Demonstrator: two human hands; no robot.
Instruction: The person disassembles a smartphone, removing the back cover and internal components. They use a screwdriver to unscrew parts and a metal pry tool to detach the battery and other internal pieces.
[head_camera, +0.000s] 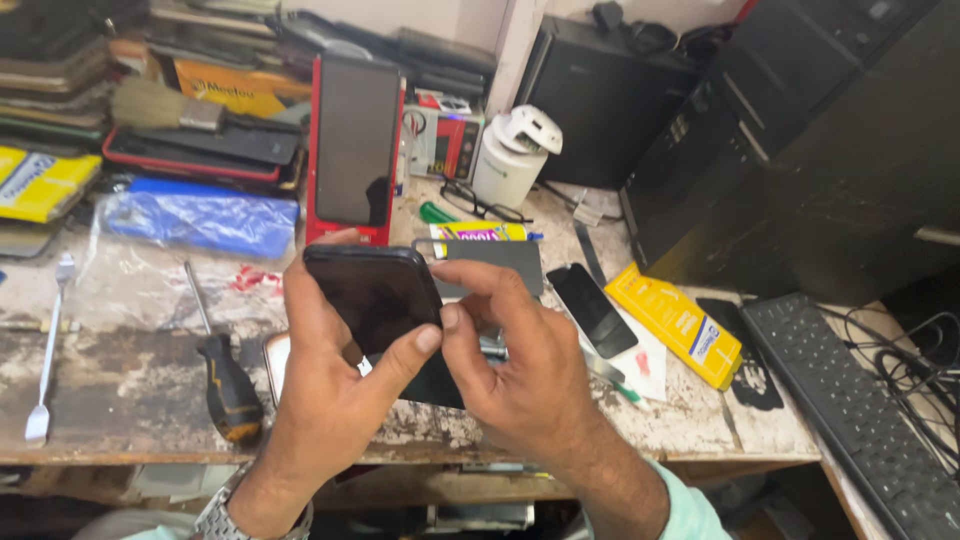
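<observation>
- the worn, paint-flecked wooden table (120, 390) is crowded, so if the black glass-fronted smartphone (375, 300) slipped, it would likely land on hard tools rather than bare wood.
- that phone is held up above the table's front edge, tilted, between both hands; the left hand (325, 385) carries it with a wide grip, fingers behind and thumb on the screen, so most of its weight seems to rest on one hand.
- the right hand (520, 365) pinches narrowly at the phone's right edge; a hard pull there could twist the phone loose or crack the glass.
- the black-and-yellow-handled screwdriver (225, 375) lies just beside the left wrist, where an elbow shift might knock it off.
- a second dark flat phone (592, 308) lies near the right hand, open to a stray bump.
</observation>
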